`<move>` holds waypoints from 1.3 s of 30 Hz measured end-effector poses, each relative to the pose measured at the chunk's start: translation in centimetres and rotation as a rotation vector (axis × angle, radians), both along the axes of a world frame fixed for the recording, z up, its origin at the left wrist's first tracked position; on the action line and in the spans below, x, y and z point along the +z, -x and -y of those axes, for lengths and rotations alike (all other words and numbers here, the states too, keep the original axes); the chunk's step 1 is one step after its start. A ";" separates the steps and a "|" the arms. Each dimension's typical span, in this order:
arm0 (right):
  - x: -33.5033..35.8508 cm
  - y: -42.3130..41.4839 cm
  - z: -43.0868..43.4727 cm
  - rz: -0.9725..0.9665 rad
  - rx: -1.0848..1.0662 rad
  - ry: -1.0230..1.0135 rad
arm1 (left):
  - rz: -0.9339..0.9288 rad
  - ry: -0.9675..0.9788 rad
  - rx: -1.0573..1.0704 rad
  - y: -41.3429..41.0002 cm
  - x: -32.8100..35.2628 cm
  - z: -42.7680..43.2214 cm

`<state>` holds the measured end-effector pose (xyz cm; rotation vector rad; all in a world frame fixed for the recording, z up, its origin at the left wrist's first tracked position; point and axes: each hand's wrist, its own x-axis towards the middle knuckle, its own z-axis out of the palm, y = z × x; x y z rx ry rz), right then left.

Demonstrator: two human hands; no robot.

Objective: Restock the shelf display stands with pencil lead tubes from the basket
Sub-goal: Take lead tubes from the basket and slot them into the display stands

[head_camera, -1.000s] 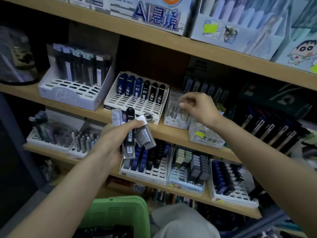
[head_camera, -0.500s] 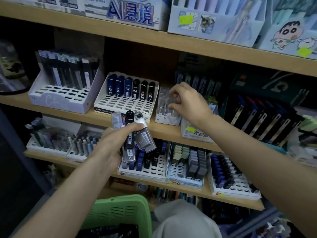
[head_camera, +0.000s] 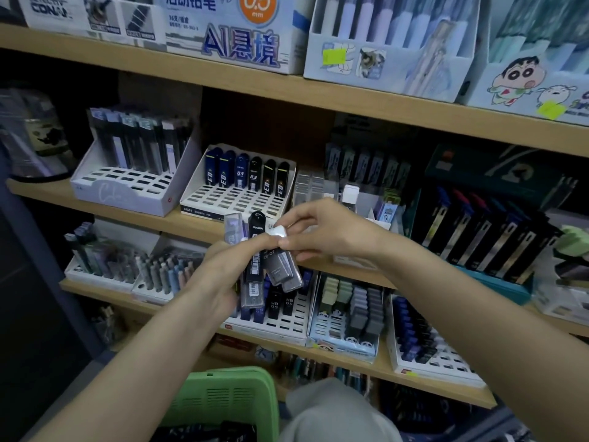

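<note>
3 pencil lead tubes (head_camera: 255, 266) at least are bunched in the left hand (head_camera: 213, 282), in front of the middle shelf (head_camera: 178, 223) and above the green basket (head_camera: 223, 393).

Left grip: fingers are curled round the lower part of the bundle and the thumb lies across its front. From the left the bundle holds a clear tube (head_camera: 233, 229), a black tube (head_camera: 255, 250) and a grey tube (head_camera: 282, 266) marked 2B-0.7. All stand with their long axes near vertical, caps up. The grey tube tilts, with its base swung toward the lower right.

Right grip: the right hand (head_camera: 328, 231) pinches the white cap of the grey tube between thumb and forefinger. Its other fingers are loosely bent and hold nothing.

Risks, as judged:
1. A pull by the cap alone may lift the cap off and spill the leads.
2. Drag against the neighbouring tubes may loosen the bundle and drop 1 into the basket or past it.
3. The white slotted stand (head_camera: 242, 199) shows 0.3 labels, so a 0.7 tube placed there would be misfiled.
4. The clear stand (head_camera: 307, 186) sits partly behind the right hand, and its free slots cannot be judged.
</note>
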<state>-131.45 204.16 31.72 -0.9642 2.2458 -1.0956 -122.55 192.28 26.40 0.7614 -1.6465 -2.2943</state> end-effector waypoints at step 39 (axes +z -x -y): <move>-1.4 8.8 -4.1 -0.907 -0.365 -0.130 | 0.007 -0.050 -0.014 1.3 0.0 -2.6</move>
